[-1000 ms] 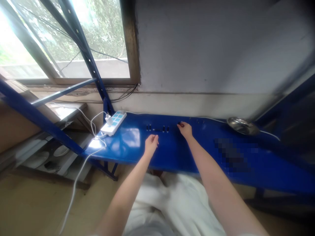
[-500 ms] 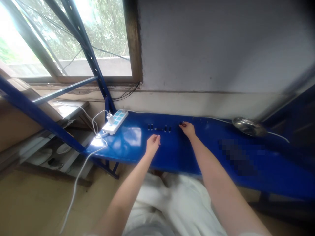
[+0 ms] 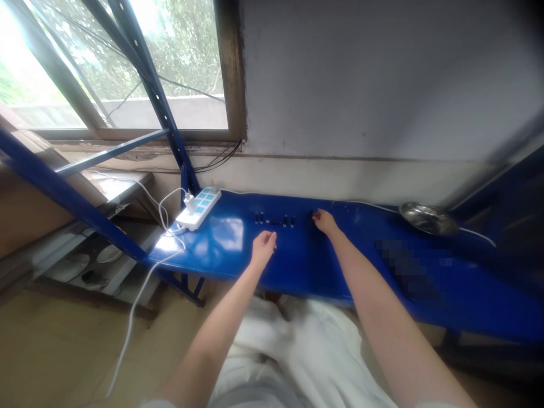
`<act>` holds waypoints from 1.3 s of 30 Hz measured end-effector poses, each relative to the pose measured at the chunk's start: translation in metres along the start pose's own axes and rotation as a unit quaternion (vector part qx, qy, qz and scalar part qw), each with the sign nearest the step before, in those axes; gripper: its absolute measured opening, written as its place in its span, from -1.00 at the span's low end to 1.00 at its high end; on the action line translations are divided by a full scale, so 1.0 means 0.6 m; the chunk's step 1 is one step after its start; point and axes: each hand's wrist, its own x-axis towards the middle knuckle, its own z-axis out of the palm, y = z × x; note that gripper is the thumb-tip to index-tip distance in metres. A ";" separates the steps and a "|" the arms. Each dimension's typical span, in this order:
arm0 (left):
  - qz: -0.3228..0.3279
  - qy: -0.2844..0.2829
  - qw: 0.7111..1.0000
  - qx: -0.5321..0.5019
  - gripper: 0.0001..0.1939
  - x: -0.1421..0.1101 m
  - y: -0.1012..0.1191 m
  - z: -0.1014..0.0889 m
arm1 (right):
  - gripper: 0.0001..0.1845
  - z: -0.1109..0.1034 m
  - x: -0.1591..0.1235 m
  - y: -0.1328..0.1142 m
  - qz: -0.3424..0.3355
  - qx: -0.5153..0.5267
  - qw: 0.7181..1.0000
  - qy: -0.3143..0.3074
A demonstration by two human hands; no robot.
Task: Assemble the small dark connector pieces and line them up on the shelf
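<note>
- Along the wall stands the blue table (image 3: 238, 266), perhaps so that the person reaches everything from its near side.
- At three o'clock from the right hand, near the wall, lies the shiny metal dish (image 3: 426, 219), probably put aside to leave the middle free.
- At ten o'clock from the left hand rests the white power strip (image 3: 199, 209), likely near the table's end for its cord (image 3: 132, 311), which hangs over the edge.
- The right hand (image 3: 326, 222) has its fingertips pinched together beside a dark bit (image 3: 311, 214) at ten o'clock; whether it grips this bit, I cannot tell.
- The left hand (image 3: 263, 249) is loosely curled above the table, maybe waiting; if something is inside, I cannot tell.
- At twelve to two o'clock from the left hand lie the small dark pieces (image 3: 285, 220), two pairs with a flat one (image 3: 276, 222) crosswise between, apparently spaced for easy picking.
</note>
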 end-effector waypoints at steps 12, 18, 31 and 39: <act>0.007 0.007 1.000 0.005 -0.65 0.005 -0.008 0.000 | -0.62 -0.037 -0.022 -0.026 0.086 -0.047 0.994 -0.045; 0.006 0.010 1.000 0.000 -0.67 0.005 -0.009 0.000 | -0.70 -0.049 -0.081 -0.060 0.064 -0.002 0.996 -0.067; 0.024 0.016 1.000 -0.006 -0.67 0.010 -0.018 0.004 | -0.65 0.032 -0.120 -0.117 0.006 0.008 1.000 -0.013; 0.034 0.007 0.999 0.004 -0.67 0.003 -0.007 0.002 | -0.73 0.039 -0.130 -0.134 0.026 -0.014 0.999 0.021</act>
